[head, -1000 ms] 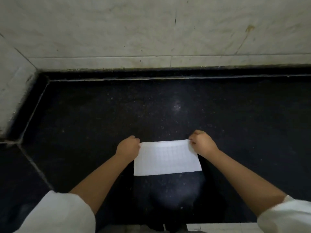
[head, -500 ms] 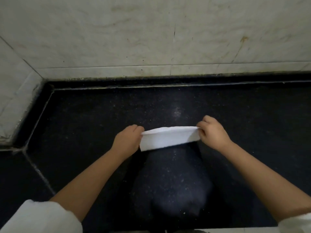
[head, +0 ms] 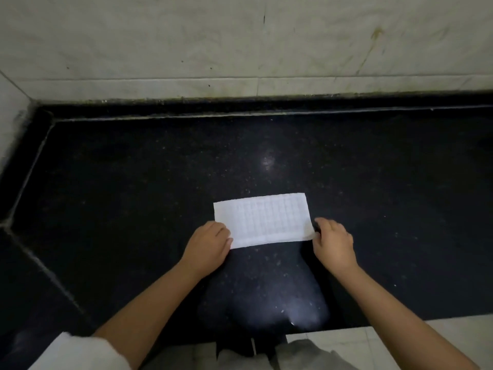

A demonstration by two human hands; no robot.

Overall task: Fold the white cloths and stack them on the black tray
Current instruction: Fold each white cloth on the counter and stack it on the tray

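One white cloth [head: 262, 220] with a faint grid pattern lies folded into a flat rectangle on the black counter [head: 133, 196]. My left hand [head: 206, 245] holds its near left corner with curled fingers. My right hand [head: 332, 244] pinches its near right corner. Both hands sit at the cloth's near edge. No black tray is in view.
A pale marble wall [head: 240, 44] rises behind the counter and along its left side. A dark groove [head: 266, 105] runs along the counter's back edge. A seam line [head: 42, 265] crosses the counter at the left. Light floor tiles [head: 373, 337] show below the front edge.
The cloth was held up by its top corners, then swung forward and laid flat on the counter. Both hands now grip the near corners instead of the far ones.
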